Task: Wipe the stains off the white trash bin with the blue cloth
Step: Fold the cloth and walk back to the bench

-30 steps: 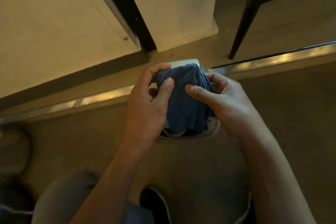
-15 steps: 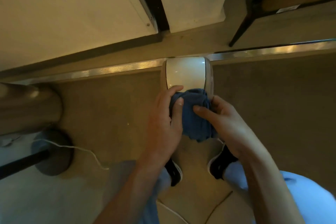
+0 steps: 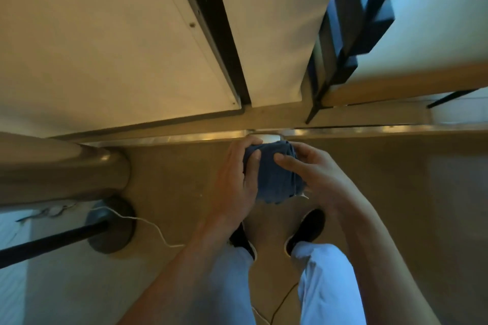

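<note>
**Ana:** From where I sat, nearest the camera I had both forearms reaching out over the pale trousers [image 3: 324,282] and dark shoes [image 3: 307,229]. What were the fingers doing?

**Ben:** Both hands were clenched on the blue cloth [image 3: 274,174] — the left hand [image 3: 232,187] wrapped round its left side, thumb pressed on the front, and the right hand [image 3: 317,174] gripping the right side, thumb also laid on the front.

**Ana:** And the cloth itself?

**Ben:** It was bunched into a thick wad between my hands, its lower edge hanging loose. I judged it soft and light, easy to fold — best pinched at the folded edges so a flat pad faced outward.

**Ana:** The bin?

**Ben:** Just beyond the cloth; only a sliver of the white bin [image 3: 268,138] showed above it, against the metal strip [image 3: 184,138] on the floor. It looked smooth and glossy, probably light — I'd have steadied it with one hand. I couldn't make out any stains.
</note>
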